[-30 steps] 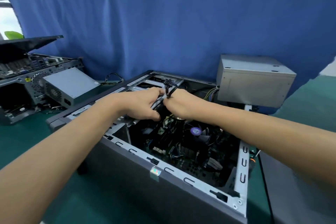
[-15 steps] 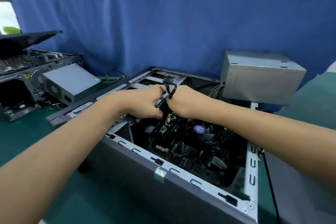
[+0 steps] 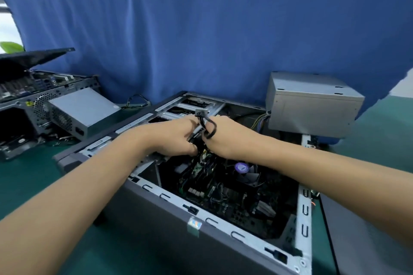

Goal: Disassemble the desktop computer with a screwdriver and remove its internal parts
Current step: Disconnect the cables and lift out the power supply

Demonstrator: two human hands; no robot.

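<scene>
**Green bench is filling up**

The green table (image 3: 26, 185) is carrying the open desktop case (image 3: 156, 225) in the middle, open side facing up. On the left, a second opened case (image 3: 20, 105) is sitting with a silver power supply (image 3: 85, 107) lying right against it. Some loose wires (image 3: 136, 100) are trailing behind that. A flat grey panel (image 3: 362, 241) is lying just beside the main case on the right.

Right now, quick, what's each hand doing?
Left hand: closed round a thin grey piece; what it is cannot be told.
Right hand: closed, gripping the black cable looped over it.
</scene>
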